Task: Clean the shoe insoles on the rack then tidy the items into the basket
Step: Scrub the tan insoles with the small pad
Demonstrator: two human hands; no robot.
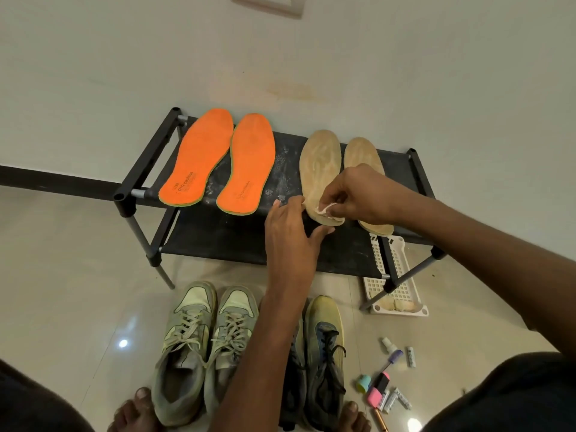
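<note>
Two orange insoles (199, 157) (247, 165) lie on the left of the black shoe rack's top shelf (285, 165). Two tan insoles lie on the right, the left one (319, 163) and the right one (363, 152). My right hand (361, 194) pinches a small white wipe (325, 209) against the heel of the left tan insole. My left hand (291, 232) holds that insole's heel edge, thumb under it and fingertips at its side. A white slotted basket (402, 294) sits on the floor under the rack's right end, partly hidden by the frame.
A grey-green pair of sneakers (202, 347) and a yellow-black pair (322, 363) stand on the tiled floor in front of the rack. Small bottles, tubes and a pink-capped item (385, 385) lie scattered at the lower right. My bare toes (138, 406) show at the bottom.
</note>
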